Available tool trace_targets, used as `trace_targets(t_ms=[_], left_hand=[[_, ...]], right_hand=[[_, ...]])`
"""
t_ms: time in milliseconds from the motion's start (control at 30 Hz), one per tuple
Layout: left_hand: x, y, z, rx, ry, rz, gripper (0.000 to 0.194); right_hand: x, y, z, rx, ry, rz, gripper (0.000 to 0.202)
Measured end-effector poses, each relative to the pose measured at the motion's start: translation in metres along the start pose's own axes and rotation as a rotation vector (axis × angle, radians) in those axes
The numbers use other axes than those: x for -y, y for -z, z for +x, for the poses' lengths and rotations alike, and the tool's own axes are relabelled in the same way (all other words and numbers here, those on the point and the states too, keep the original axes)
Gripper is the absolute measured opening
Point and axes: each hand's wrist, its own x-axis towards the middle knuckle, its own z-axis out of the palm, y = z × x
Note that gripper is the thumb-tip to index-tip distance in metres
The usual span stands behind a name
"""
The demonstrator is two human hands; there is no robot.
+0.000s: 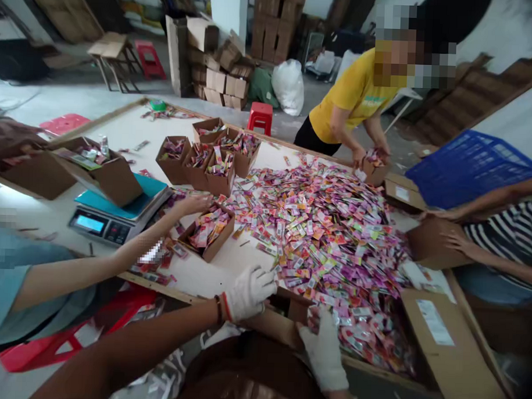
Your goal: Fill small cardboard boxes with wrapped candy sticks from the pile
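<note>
Both my hands wear white work gloves and are at the near edge of the table. My left hand [250,293] is beside the left end of a small open cardboard box [300,309], its fingers curled; what they hold, if anything, does not show. At the box's right side, my right hand [325,348] is closed around a few pinkish sachets, partly hidden by the glove. Just beyond the box spreads a large heap of small pink and purple printed sachets [317,224]. The inside of the box is dark and mostly out of sight.
Left, a co-worker's arm [115,270] reaches over a filled box [209,229], near a digital scale [117,217] bearing another box. Several filled boxes [174,158] stand mid-table. Opposite, a person in yellow [352,103] holds a box. Right are a striped-sleeved person, a large carton [457,351] and blue crate [472,169].
</note>
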Motion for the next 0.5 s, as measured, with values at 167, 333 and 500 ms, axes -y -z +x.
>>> trace_targets(t_ms=[167, 333, 500], left_hand=[[-0.008, -0.012, -0.027, 0.026, -0.036, -0.024, 0.025], [-0.021, -0.021, -0.014, 0.107, 0.070, 0.013, 0.018], [-0.033, -0.051, -0.001, 0.202, 0.164, 0.015, 0.034]], right_hand=[[0.037, 0.009, 0.007, 0.324, 0.089, -0.386, 0.020], [0.065, -0.013, 0.030, 0.567, 0.093, -0.629, 0.018], [0.036, -0.039, 0.032, 0.617, 0.077, -0.554, 0.037]])
